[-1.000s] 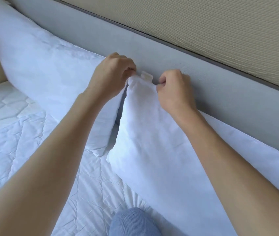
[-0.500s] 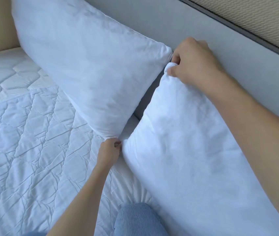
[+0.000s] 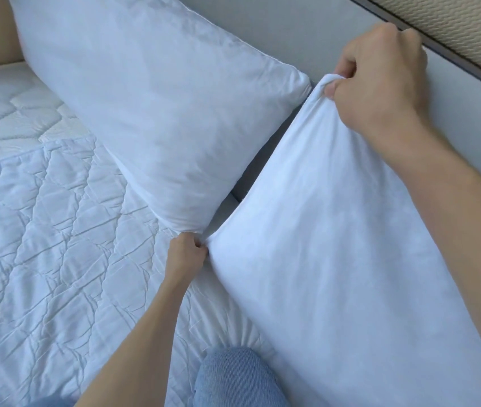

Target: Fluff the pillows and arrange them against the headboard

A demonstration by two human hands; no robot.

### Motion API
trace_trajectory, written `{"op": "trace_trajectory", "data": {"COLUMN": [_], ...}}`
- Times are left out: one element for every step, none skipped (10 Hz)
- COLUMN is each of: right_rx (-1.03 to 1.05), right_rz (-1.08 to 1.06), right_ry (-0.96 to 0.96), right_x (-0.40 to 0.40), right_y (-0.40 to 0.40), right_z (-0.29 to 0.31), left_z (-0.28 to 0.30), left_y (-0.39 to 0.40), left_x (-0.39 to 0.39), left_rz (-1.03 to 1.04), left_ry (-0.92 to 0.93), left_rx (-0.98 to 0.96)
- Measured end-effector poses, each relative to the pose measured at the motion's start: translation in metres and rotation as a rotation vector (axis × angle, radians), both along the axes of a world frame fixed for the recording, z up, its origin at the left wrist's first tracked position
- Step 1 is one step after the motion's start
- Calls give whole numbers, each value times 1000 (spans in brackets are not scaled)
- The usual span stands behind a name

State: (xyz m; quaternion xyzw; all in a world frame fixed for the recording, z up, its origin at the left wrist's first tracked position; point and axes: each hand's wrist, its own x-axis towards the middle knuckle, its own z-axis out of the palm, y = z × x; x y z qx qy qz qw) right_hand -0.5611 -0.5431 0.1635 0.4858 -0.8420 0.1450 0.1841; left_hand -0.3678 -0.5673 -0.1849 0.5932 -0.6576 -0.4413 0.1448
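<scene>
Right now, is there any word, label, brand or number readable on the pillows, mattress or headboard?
None. No text shows on the white right pillow in both grips, the white left pillow, the quilted white mattress cover or the grey padded headboard.

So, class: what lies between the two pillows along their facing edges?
In the head view, a narrow wedge of grey headboard shows between the left pillow and the right pillow; low down, near the left hand, they almost meet.
</scene>
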Motion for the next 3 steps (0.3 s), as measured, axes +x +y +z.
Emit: {"op": "trace_trajectory", "data": {"right_rx": [2, 66, -60], "right_rz": [1, -1, 49], "right_ry": [-17, -32, -56], "right_x": [1, 3, 9], "right_y": [2, 1, 15], "right_z": [-4, -5, -17], "left_z": [4, 9, 31], "left_y": [3, 6, 10], "left_x": [1, 5, 25], "left_rz": [33, 50, 115], "left_ry": [-1, 27, 84], "left_rx": [15, 46, 51]}}
